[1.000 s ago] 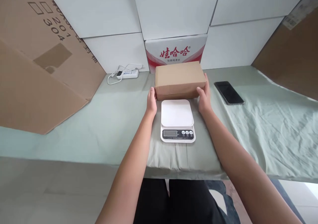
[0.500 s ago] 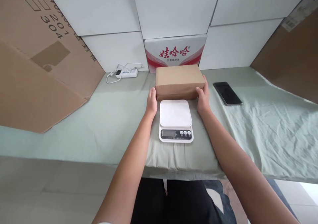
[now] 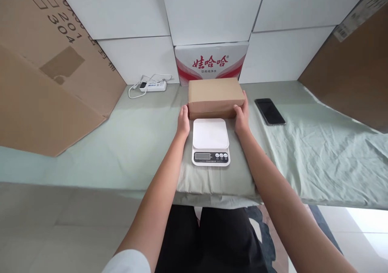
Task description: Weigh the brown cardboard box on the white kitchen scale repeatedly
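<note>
A plain brown cardboard box (image 3: 216,97) lies on the pale green cloth, just behind a white kitchen scale (image 3: 210,141). My left hand (image 3: 183,121) presses against the box's left end. My right hand (image 3: 241,117) clasps its right end, fingers wrapped round the corner. The box rests on the cloth between my palms. The scale's white platform is bare, and its small display faces me.
A black phone (image 3: 269,111) lies face up to the right of the box. A white power strip with cable (image 3: 149,86) sits at the back left. A red-and-white printed carton (image 3: 210,61) stands against the white wall. Big brown cardboard sheets (image 3: 45,71) lean at both sides.
Both hands stay pressed on the box's ends. The box has sunk from slightly raised to lying on the cloth behind the scale. The view has pulled back a little.
</note>
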The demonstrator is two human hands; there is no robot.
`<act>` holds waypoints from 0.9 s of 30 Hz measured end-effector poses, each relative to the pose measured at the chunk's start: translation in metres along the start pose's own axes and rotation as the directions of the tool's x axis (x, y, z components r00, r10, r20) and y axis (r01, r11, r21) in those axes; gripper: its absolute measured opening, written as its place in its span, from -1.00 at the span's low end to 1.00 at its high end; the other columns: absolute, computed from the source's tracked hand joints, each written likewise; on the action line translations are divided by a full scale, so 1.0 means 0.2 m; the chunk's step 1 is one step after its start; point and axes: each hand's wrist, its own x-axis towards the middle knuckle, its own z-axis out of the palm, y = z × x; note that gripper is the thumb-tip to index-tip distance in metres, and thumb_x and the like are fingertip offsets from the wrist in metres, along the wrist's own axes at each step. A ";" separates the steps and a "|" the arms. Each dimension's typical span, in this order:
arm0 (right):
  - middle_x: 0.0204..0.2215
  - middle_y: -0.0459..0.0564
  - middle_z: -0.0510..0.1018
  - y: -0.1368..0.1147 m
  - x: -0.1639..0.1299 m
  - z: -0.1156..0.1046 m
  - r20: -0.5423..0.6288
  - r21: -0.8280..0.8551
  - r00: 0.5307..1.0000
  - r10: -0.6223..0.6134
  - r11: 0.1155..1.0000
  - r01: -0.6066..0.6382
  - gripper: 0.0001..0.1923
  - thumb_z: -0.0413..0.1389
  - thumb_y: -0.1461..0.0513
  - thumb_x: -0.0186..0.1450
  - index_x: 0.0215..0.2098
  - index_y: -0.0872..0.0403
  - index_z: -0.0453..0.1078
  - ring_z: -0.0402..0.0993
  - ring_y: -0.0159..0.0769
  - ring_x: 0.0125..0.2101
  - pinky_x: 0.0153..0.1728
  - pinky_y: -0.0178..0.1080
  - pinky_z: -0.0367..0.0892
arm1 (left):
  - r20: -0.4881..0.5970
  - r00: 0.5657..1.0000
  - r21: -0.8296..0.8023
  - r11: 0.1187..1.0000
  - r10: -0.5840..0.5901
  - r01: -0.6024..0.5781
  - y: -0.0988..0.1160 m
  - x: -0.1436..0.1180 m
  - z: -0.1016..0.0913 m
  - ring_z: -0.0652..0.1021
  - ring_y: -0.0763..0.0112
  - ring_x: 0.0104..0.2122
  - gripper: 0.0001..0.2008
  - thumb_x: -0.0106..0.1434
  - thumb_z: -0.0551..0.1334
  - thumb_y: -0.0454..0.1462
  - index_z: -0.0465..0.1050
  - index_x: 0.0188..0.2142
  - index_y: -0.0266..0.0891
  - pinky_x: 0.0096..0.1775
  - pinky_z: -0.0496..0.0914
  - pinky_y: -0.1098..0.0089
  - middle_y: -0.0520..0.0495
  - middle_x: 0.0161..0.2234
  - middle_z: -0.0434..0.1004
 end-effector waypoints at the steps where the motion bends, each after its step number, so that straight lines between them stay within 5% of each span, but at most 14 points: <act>1: 0.61 0.07 0.43 -0.01 0.00 0.00 -0.003 -0.002 1.000 0.005 1.000 -0.005 -0.08 0.22 -0.10 0.23 0.51 -0.03 0.37 0.07 0.11 0.73 0.79 0.20 -0.08 | -0.001 1.000 0.003 1.000 0.002 -0.002 0.00 0.00 0.00 0.60 -0.14 0.45 -0.09 0.37 0.15 0.53 0.64 0.25 -0.09 0.46 0.47 -0.01 -0.28 0.35 0.71; 11: 0.63 0.21 0.39 -0.07 -0.03 0.01 -0.006 -0.049 1.000 0.030 0.998 -0.031 -0.02 0.18 -0.07 0.23 0.55 0.11 0.32 0.05 0.11 0.74 0.79 0.15 -0.06 | -0.024 1.000 0.008 1.000 -0.008 0.008 -0.02 0.00 0.00 0.64 -0.10 0.39 -0.10 0.33 0.19 0.54 0.66 0.18 -0.10 0.40 0.50 0.03 -0.30 0.30 0.73; 27: 0.54 0.16 0.53 -0.09 -0.06 0.00 -0.003 -0.142 0.999 0.042 0.989 -0.042 -0.14 0.17 -0.19 0.32 0.49 -0.02 0.41 0.12 0.03 0.72 0.78 0.20 -0.04 | -0.047 0.998 0.003 0.999 -0.034 0.034 -0.02 -0.04 0.01 0.61 -0.05 0.44 -0.14 0.39 0.18 0.49 0.64 0.22 -0.12 0.45 0.46 0.03 -0.32 0.38 0.67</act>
